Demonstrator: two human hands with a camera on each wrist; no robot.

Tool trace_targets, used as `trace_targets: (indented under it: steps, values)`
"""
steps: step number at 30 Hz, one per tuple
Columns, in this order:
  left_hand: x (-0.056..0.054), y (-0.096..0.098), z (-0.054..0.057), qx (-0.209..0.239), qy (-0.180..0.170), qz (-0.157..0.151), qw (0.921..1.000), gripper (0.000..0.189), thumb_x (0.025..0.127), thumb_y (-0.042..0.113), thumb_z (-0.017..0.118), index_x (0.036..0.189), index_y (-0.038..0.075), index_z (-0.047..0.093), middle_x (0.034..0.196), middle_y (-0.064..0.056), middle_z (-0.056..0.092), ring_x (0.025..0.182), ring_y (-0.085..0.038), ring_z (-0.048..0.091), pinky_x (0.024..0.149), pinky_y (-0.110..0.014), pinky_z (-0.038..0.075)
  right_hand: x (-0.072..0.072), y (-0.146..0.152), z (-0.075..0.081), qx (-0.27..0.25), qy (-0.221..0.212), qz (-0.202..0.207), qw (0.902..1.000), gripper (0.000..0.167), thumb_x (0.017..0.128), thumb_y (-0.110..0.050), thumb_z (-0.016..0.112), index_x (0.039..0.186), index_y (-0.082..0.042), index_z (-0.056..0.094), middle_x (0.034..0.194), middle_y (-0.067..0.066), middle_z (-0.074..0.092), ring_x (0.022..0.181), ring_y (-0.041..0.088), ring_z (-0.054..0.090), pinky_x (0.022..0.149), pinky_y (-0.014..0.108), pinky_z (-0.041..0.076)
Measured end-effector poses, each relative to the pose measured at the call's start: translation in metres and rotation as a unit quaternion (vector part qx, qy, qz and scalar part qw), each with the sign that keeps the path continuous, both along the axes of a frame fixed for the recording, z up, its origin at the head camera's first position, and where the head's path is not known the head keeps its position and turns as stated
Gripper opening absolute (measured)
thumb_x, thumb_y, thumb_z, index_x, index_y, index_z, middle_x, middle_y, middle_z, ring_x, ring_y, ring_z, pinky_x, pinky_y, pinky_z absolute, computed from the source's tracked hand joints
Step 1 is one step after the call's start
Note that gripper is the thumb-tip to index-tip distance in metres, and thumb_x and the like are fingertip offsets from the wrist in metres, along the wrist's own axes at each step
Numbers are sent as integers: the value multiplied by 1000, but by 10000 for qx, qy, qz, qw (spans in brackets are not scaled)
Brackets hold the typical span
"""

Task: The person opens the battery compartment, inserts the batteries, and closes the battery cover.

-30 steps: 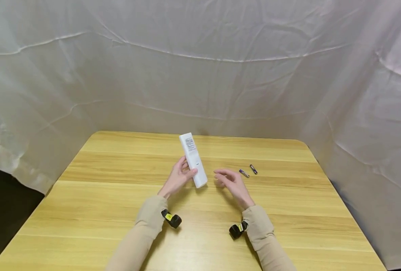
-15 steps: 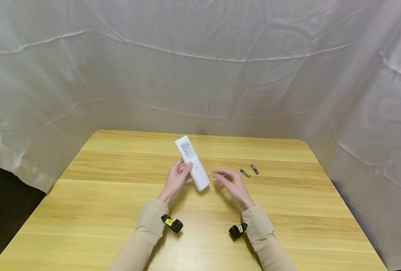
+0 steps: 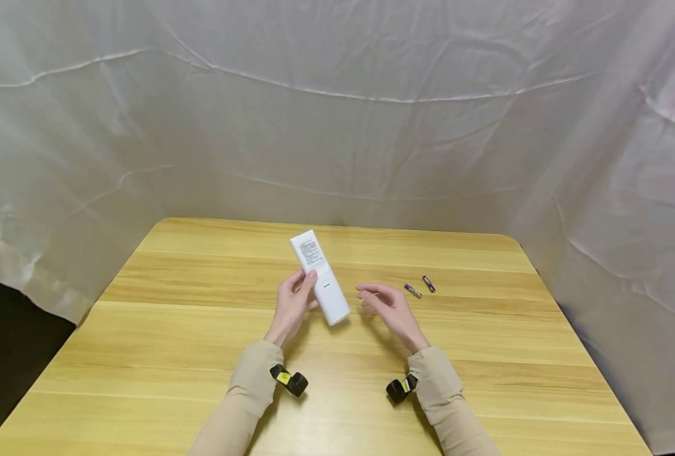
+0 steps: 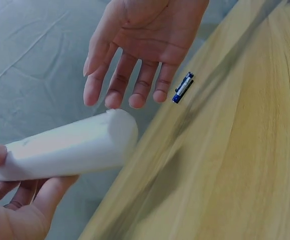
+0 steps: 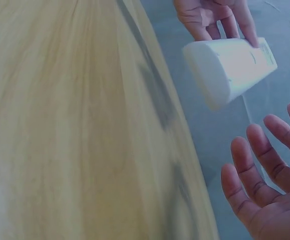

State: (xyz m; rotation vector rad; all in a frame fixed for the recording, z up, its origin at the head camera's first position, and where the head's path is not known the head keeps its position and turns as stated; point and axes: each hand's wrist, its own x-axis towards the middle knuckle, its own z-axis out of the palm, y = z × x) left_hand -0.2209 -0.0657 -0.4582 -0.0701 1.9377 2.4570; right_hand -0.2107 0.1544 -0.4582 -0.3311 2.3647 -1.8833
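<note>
My left hand [image 3: 289,306] grips a white remote control [image 3: 330,300] from its left side, thumb on the back face and fingers underneath. That back, with its printed label and a small dark mark, faces up, and the remote tilts with its near end to the right. In the left wrist view, the remote's plain rounded end [image 4: 117,137] points toward my right hand [image 4: 147,45]. My right hand [image 3: 393,311] hovers just right of the remote, fingers loosely bent and holding nothing; the right wrist view shows its fingers [image 5: 245,160] spread apart.
Two small dark-blue and silver batteries, one nearer [image 3: 413,291] and one farther [image 3: 428,284], lie on the wooden table [image 3: 201,354] beyond my right hand. A pale cloth curtain [image 3: 337,126] hangs behind the table and along its sides.
The remote has tilted further left at its top and turned its back more toward the head camera. My left thumb has slid up along it. My right hand has barely moved.
</note>
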Motion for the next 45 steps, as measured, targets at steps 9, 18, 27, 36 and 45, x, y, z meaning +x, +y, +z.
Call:
trace_targets:
  steps: [9, 18, 27, 36, 45]
  values:
    - [2, -1, 4, 145, 62, 217, 9996, 35, 100, 7, 61, 132, -6, 58, 117, -26, 70, 86, -14, 74, 79, -28, 66, 4, -5, 5, 306, 696, 33, 9971, 32, 100, -14, 61, 126, 3, 64, 124, 32, 65, 104, 36, 66, 96, 40, 60]
    - [5, 2, 12, -16, 50, 196, 9998, 38, 96, 5, 65, 133, -2, 58, 119, -28, 69, 81, -11, 75, 69, -23, 65, 9, -15, 6, 709, 2346, -119, 9694, 28, 91, -4, 71, 118, 2, 69, 107, 19, 72, 93, 23, 66, 80, 34, 63]
    - [8, 8, 15, -31, 167, 236, 9996, 39, 96, 5, 65, 134, -3, 58, 116, -32, 69, 76, -10, 74, 65, -23, 65, 15, -25, 8, 1548, 3109, -122, 9377, 32, 85, -7, 78, 115, -2, 71, 100, 13, 70, 79, 24, 64, 69, 33, 61]
    - [10, 11, 13, -276, 191, 269, 9991, 40, 95, 8, 67, 133, -3, 59, 116, -32, 69, 80, -14, 75, 66, -25, 66, 20, -31, 9, 2002, 3210, -45, 9257, 36, 84, -6, 79, 119, -1, 71, 100, 11, 66, 75, 16, 61, 62, 25, 60]
    - [11, 13, 13, -388, 317, 173, 9986, 39, 96, 8, 66, 134, -2, 59, 118, -32, 69, 84, -18, 76, 70, -29, 67, 21, -34, 11, 2173, 3122, -2, 9248, 37, 83, -7, 80, 118, 0, 69, 99, 8, 66, 72, 12, 60, 59, 24, 60]
